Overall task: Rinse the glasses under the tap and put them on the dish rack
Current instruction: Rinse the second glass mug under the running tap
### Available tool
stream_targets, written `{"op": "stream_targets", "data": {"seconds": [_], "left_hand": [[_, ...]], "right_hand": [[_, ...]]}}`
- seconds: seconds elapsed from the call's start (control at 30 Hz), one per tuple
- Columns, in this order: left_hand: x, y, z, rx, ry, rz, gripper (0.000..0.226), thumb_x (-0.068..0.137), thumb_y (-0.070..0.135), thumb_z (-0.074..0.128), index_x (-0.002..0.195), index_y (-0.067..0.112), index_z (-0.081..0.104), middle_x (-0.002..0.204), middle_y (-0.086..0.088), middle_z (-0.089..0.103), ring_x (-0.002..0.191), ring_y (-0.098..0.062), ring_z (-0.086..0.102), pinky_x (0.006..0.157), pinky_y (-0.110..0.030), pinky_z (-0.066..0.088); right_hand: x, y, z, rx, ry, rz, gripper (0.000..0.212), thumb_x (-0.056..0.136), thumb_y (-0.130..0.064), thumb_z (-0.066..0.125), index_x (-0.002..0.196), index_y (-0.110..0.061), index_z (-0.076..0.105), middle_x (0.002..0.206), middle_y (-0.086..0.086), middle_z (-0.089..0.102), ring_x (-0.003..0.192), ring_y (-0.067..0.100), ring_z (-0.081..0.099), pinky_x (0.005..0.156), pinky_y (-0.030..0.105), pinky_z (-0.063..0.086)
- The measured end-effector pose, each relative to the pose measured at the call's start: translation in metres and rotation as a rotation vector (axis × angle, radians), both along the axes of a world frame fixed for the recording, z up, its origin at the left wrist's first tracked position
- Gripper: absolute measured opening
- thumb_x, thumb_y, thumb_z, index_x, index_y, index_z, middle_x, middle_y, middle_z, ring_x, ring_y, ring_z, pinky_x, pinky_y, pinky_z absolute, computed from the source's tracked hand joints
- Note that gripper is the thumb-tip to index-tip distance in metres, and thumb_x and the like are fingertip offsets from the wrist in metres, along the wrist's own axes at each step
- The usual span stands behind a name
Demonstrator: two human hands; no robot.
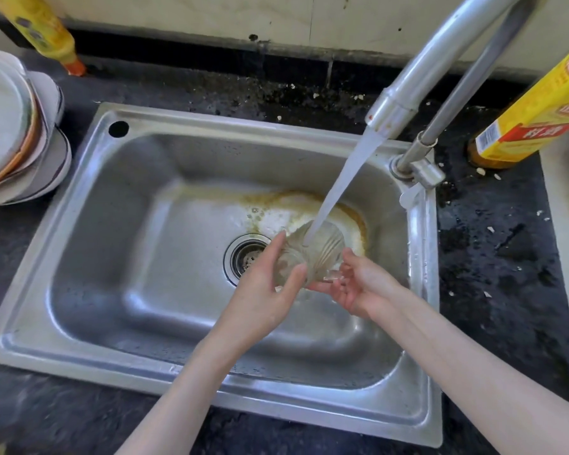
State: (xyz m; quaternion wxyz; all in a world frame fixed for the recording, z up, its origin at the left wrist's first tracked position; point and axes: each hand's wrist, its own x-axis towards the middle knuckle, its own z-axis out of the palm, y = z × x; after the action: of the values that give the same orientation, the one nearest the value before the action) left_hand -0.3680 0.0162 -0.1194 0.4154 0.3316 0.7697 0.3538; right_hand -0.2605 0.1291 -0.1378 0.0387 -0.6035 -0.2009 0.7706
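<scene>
A clear ribbed glass [312,251] is held tilted over the steel sink [89,231], near the drain [245,257]. My left hand [263,290] grips its side, thumb in front and fingers behind. My right hand [358,284] cups the glass from below on the right, with its fingers curled under the base. The tap [404,93] runs, and its stream [342,185] lands in the mouth of the glass. Brownish foamy water spreads on the sink floor behind the glass. No dish rack is in view.
A stack of plates and bowls [17,133] stands on the dark counter at the left. A yellow bottle [43,31] leans at the back left. Another yellow-labelled bottle [536,113] stands right of the tap base [418,169]. The counter [493,251] is wet and strewn with crumbs.
</scene>
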Motion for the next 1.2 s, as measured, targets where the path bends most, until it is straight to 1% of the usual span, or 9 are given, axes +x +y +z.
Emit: {"op": "stream_targets", "data": {"seconds": [0.1, 0.2, 0.33, 0.43, 0.57, 0.77, 0.9, 1.07, 1.2], "left_hand": [[0.000, 0.002, 0.003, -0.009, 0.075, -0.009, 0.060, 0.091, 0.037, 0.051, 0.144, 0.021, 0.030, 0.133, 0.010, 0.050, 0.106, 0.006, 0.048, 0.083, -0.004, 0.032], [-0.004, 0.007, 0.006, -0.032, 0.049, -0.045, 0.049, 0.093, 0.039, 0.047, 0.139, 0.023, 0.039, 0.104, 0.025, 0.051, 0.083, 0.019, 0.048, 0.069, 0.005, 0.030], [-0.002, 0.018, 0.002, -0.032, -0.078, 0.077, 0.060, 0.089, 0.059, 0.026, 0.137, 0.025, 0.035, 0.112, 0.018, 0.053, 0.110, -0.006, 0.049, 0.087, -0.016, 0.031], [-0.010, 0.033, -0.003, 0.092, -0.233, 0.350, 0.064, 0.087, 0.065, 0.015, 0.114, 0.025, 0.056, 0.108, 0.000, 0.067, 0.107, -0.017, 0.059, 0.101, -0.034, 0.039], [-0.010, 0.046, 0.000, 0.152, -0.366, 0.375, 0.057, 0.097, 0.052, 0.013, 0.101, 0.023, 0.061, 0.097, -0.005, 0.071, 0.093, -0.018, 0.067, 0.087, -0.037, 0.050], [0.022, 0.019, -0.013, 0.094, 0.015, 0.140, 0.043, 0.095, 0.048, 0.022, 0.118, 0.022, 0.047, 0.105, 0.015, 0.054, 0.095, -0.002, 0.049, 0.074, -0.018, 0.033], [0.017, 0.022, -0.013, 0.042, 0.165, 0.160, 0.053, 0.094, 0.051, 0.016, 0.110, 0.016, 0.052, 0.100, -0.004, 0.060, 0.097, -0.027, 0.056, 0.069, -0.026, 0.030], [-0.007, 0.046, -0.004, 0.036, -0.054, 0.284, 0.063, 0.098, 0.049, 0.015, 0.103, 0.011, 0.065, 0.109, -0.009, 0.065, 0.103, -0.022, 0.058, 0.087, -0.032, 0.042], [0.009, 0.033, -0.014, 0.165, -0.213, 0.497, 0.052, 0.099, 0.045, 0.019, 0.098, 0.019, 0.064, 0.092, 0.007, 0.068, 0.089, -0.004, 0.063, 0.074, -0.010, 0.044]], "right_hand": [[0.000, -0.003, 0.003, -0.014, 0.037, -0.015, 0.033, 0.102, -0.033, 0.032, 0.088, -0.009, 0.050, 0.079, 0.016, 0.065, 0.082, 0.040, 0.067, 0.027, 0.015, 0.037], [0.002, -0.007, 0.002, 0.175, 0.010, 0.094, 0.031, 0.101, -0.034, 0.036, 0.095, -0.010, 0.054, 0.081, 0.013, 0.067, 0.049, 0.023, 0.066, 0.035, 0.019, 0.046], [0.007, -0.016, 0.009, 0.713, -0.013, 0.514, 0.036, 0.099, -0.034, 0.039, 0.105, -0.003, 0.058, 0.105, 0.014, 0.067, 0.074, 0.018, 0.070, 0.073, 0.042, 0.057], [0.012, -0.021, 0.022, 0.896, 0.050, 0.630, 0.042, 0.097, -0.031, 0.040, 0.096, 0.009, 0.052, 0.102, 0.021, 0.063, 0.081, 0.017, 0.068, 0.079, 0.035, 0.055], [0.015, -0.022, 0.031, 0.873, 0.055, 0.474, 0.036, 0.097, -0.030, 0.040, 0.096, 0.004, 0.053, 0.102, 0.011, 0.066, 0.081, 0.014, 0.069, 0.066, 0.023, 0.056], [0.007, -0.012, 0.020, 0.613, -0.020, 0.124, 0.025, 0.100, -0.032, 0.037, 0.098, -0.014, 0.054, 0.110, 0.004, 0.065, 0.072, 0.020, 0.071, 0.065, 0.033, 0.058], [0.009, -0.026, 0.014, 0.657, -0.009, 0.205, 0.023, 0.099, -0.028, 0.039, 0.089, -0.015, 0.055, 0.095, 0.000, 0.066, 0.066, 0.019, 0.071, 0.059, 0.029, 0.059], [0.013, -0.038, 0.010, 0.756, -0.037, 0.376, 0.032, 0.097, -0.035, 0.043, 0.088, -0.008, 0.058, 0.100, 0.018, 0.065, 0.084, 0.035, 0.067, 0.074, 0.045, 0.057], [0.016, -0.036, 0.015, 0.767, 0.028, 0.387, 0.041, 0.096, -0.029, 0.044, 0.089, 0.011, 0.047, 0.097, 0.027, 0.060, 0.091, 0.042, 0.062, 0.075, 0.036, 0.058]]}}
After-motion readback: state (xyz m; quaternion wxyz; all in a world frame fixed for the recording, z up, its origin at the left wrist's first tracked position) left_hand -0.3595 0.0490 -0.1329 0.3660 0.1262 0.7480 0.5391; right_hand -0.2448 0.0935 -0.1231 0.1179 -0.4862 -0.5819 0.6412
